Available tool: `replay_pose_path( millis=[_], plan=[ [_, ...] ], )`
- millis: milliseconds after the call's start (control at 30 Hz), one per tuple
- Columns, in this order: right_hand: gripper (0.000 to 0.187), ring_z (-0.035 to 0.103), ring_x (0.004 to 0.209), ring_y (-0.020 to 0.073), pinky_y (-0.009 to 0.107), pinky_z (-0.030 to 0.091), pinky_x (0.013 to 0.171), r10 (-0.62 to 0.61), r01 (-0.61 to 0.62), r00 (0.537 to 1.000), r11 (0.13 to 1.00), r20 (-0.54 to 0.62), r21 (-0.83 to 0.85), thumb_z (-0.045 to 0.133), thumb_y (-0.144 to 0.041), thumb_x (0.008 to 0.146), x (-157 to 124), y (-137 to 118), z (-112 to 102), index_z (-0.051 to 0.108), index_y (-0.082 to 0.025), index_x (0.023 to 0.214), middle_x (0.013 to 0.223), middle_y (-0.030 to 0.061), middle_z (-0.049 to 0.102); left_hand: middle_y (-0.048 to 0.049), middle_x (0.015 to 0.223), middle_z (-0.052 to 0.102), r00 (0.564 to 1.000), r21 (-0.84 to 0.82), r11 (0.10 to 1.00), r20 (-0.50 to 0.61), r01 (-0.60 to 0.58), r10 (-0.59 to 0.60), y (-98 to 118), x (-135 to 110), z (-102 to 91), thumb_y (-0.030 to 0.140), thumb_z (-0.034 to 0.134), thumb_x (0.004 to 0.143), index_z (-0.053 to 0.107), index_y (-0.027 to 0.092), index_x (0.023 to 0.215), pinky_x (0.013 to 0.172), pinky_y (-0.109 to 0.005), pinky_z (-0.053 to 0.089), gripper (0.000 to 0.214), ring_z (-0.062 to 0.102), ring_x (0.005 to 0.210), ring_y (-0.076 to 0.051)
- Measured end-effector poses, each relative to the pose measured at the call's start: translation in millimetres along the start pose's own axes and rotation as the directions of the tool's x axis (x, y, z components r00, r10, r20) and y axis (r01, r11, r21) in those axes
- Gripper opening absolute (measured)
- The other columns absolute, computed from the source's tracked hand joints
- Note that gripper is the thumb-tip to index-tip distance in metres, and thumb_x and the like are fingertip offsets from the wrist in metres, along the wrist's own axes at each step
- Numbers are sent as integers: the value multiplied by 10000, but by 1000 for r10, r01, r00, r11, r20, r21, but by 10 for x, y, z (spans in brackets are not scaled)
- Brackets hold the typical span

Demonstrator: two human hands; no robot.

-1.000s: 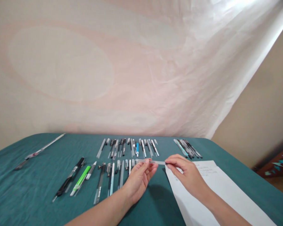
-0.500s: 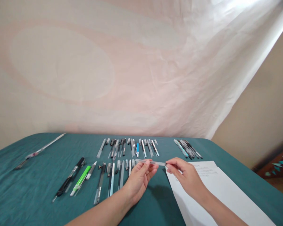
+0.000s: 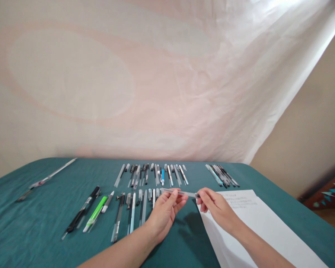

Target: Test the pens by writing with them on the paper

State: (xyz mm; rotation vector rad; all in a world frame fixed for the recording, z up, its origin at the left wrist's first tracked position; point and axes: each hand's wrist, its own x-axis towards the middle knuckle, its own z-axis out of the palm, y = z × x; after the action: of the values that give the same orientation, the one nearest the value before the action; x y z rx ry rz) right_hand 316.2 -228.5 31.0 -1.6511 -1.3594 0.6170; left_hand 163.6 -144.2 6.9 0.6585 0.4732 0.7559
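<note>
Left hand point(image 3: 167, 216): pinching the clear pen barrel point(image 3: 187, 193) around mid-length, with thumb on top.
Right hand point(image 3: 216, 208): gripping the small dark end point(image 3: 197, 195) between thumb and fingers; too small to tell whether fixed or separate.
Barrel: hanging above the green tablecloth point(image 3: 39, 238), bridging the gap between both hands, extending rightward from the left grip and meeting the right one at the tip.
Long axis: running side to side, nearly level, dipping slightly toward the right.
Nearer to the dark end: touching with the right; holding farther along with the left.
White paper point(image 3: 254, 238): lying beneath the right hand and forearm.
Near pens point(image 3: 133, 214): lying in a row, left of the left hand.
</note>
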Motion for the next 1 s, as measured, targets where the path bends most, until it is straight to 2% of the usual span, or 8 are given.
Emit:
replay_pose_path(
  millis=[133,267,400,500,600,733,833,1000],
  plan=[
    [246,538,605,123,231,412,563,-91,95,995,989,37,-117,414,-418,845,-21,-68,-77,494,-185,836,661,-8,560,-67,807,653,1000,-16,1000,-10,-7,7,0,1,8,171,562,803,553,129,863,768,-230,502,74,630,779,-129],
    [301,528,572,121,238,401,563,-96,99,995,981,24,-166,356,-422,868,-12,-23,-41,478,-186,725,608,-13,547,-74,816,657,1000,-1,1000,-3,3,-3,1,-15,12,189,575,794,555,129,862,757,-239,505,93,631,779,-138],
    [397,530,550,115,241,411,573,-44,47,998,994,34,-96,293,-444,884,3,40,10,464,-180,643,585,-10,537,-72,840,654,1000,12,1000,19,-6,6,-12,-3,-11,204,582,791,559,133,878,779,-246,498,114,626,805,-143],
    [344,543,581,117,234,414,568,-37,42,996,997,82,-60,320,-442,879,-6,18,-21,493,-176,745,644,-7,552,-67,815,650,1000,8,1000,1,-14,14,-17,18,-27,198,573,797,559,131,875,782,-241,495,104,624,799,-137],
    [258,538,597,120,228,396,556,-88,97,993,986,73,-132,386,-419,863,-20,-22,-60,482,-185,810,648,-18,543,-64,806,646,1000,12,1000,-5,-17,17,-8,21,-29,195,561,806,556,129,876,785,-234,492,97,620,800,-131],
    [320,518,590,118,237,386,580,-134,139,990,971,37,-195,337,-398,886,-22,-21,-44,480,-181,698,617,-15,519,-73,838,644,1000,21,1000,23,-15,15,13,-7,-8,209,556,810,544,135,896,781,-235,490,115,615,813,-134],
    [397,516,577,116,238,398,587,-96,105,992,988,77,-116,271,-404,903,-19,-9,-28,488,-174,664,596,-7,515,-73,851,640,999,26,1000,34,-12,11,24,-30,17,211,560,807,545,134,888,789,-238,484,113,612,817,-135],
    [277,517,589,118,231,393,568,-101,109,992,989,80,-100,352,-410,881,-20,-35,-66,487,-178,814,646,-9,542,-72,840,643,1000,37,999,11,-7,7,30,-39,44,207,560,806,546,127,877,785,-237,479,109,612,791,-127]
  ],
)
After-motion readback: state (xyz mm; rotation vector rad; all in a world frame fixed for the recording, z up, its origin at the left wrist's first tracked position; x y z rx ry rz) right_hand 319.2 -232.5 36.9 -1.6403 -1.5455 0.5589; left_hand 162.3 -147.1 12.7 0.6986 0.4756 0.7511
